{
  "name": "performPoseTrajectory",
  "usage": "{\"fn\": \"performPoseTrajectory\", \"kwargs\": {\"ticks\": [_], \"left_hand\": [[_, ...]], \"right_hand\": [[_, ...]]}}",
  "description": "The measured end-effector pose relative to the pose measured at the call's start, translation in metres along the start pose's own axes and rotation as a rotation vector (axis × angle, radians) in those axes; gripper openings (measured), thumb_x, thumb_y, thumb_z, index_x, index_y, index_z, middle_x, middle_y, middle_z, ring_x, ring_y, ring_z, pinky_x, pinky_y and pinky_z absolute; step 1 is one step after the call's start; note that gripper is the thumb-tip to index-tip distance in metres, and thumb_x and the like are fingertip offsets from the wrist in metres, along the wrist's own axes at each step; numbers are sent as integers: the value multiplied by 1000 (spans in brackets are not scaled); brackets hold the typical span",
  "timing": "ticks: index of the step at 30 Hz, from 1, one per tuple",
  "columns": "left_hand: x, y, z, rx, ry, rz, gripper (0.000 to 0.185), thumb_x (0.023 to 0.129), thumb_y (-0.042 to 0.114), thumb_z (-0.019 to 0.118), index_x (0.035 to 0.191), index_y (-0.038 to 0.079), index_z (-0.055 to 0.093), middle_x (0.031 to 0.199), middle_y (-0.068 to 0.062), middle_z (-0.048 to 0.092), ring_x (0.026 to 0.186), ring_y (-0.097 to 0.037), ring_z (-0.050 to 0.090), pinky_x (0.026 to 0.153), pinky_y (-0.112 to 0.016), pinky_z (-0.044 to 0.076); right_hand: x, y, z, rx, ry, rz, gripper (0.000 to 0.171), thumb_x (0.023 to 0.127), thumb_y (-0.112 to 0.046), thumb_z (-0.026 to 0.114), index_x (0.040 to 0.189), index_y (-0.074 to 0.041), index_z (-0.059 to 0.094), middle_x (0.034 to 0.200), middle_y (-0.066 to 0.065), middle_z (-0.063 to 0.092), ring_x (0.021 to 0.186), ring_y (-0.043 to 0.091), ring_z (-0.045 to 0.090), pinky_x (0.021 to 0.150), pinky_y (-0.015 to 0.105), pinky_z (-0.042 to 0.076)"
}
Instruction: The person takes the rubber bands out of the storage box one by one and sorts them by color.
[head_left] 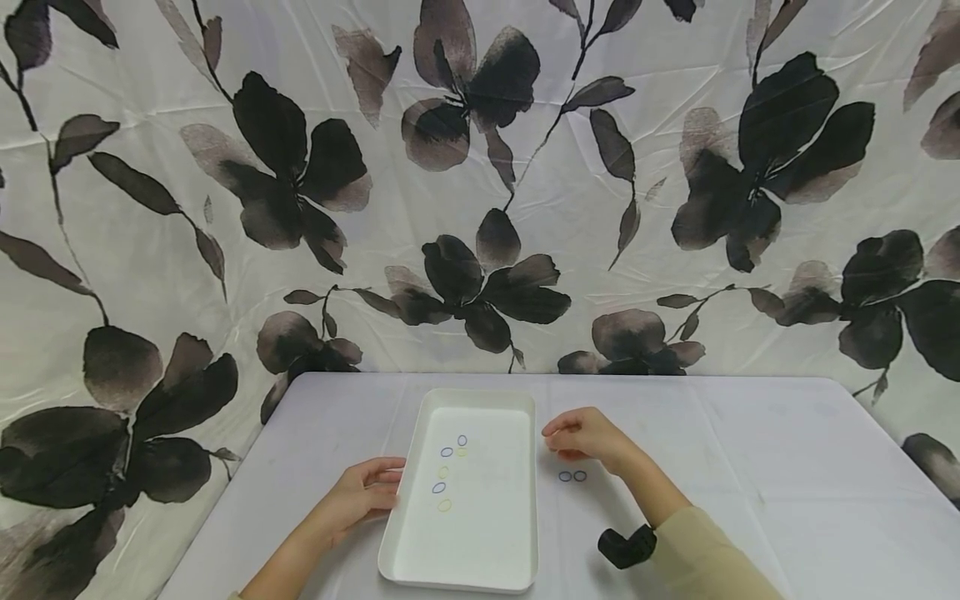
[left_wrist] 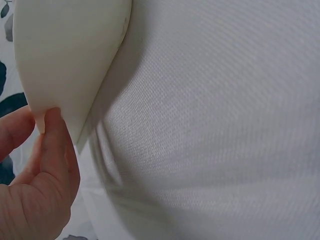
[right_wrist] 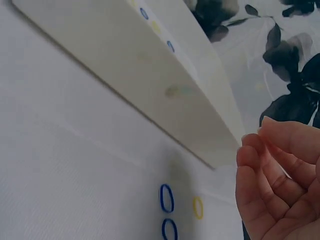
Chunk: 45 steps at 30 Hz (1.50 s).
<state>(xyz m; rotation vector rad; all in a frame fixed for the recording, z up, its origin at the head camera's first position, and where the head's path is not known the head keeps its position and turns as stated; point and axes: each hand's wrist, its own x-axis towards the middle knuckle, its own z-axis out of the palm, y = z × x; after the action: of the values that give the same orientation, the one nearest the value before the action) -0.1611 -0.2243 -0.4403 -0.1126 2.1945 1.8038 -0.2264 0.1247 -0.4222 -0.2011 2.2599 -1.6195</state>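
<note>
A white tray (head_left: 517, 533) lies at the middle of the table with several small blue and yellow rubber bands (head_left: 447, 470) inside. My left hand (head_left: 384, 487) holds the tray's left rim; the left wrist view shows the thumb (left_wrist: 56, 150) against the tray's outer wall (left_wrist: 65, 55), with another finger behind it. My right hand (head_left: 561, 437) hovers just right of the tray with its fingers loosely curled and nothing visible in them. Two blue bands (head_left: 572, 476) lie on the table under it. In the right wrist view a yellow band (right_wrist: 198, 207) lies beside the blue bands (right_wrist: 167, 198), near my right hand (right_wrist: 252, 134).
The table (head_left: 787, 467) has a pale grey cloth and rounded far corners. A floral black-and-white curtain (head_left: 480, 183) hangs right behind it. A black wrist strap (head_left: 627, 547) sits on my right forearm, near the front edge.
</note>
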Motion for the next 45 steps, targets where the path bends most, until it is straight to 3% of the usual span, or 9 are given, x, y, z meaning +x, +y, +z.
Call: {"fn": "performPoseTrajectory", "kwargs": {"ticks": [24, 45], "left_hand": [[-2, 2, 1, 6, 2, -3, 59, 75, -11, 62, 131, -9, 43, 116, -22, 55, 98, -27, 61, 79, -37, 54], [-2, 3, 2, -1, 11, -11, 59, 74, -12, 61, 130, -9, 43, 116, -21, 55, 96, -25, 61, 78, -36, 54]], "right_hand": [[21, -18, 39, 9, -20, 3, 22, 79, -4, 69, 97, 7, 66, 69, 1, 63, 61, 13, 59, 59, 26, 54], [28, -24, 74, -60, -135, -52, 17, 77, -2, 70, 92, 5, 68, 66, 1, 60, 58, 12, 56, 57, 25, 52]]}}
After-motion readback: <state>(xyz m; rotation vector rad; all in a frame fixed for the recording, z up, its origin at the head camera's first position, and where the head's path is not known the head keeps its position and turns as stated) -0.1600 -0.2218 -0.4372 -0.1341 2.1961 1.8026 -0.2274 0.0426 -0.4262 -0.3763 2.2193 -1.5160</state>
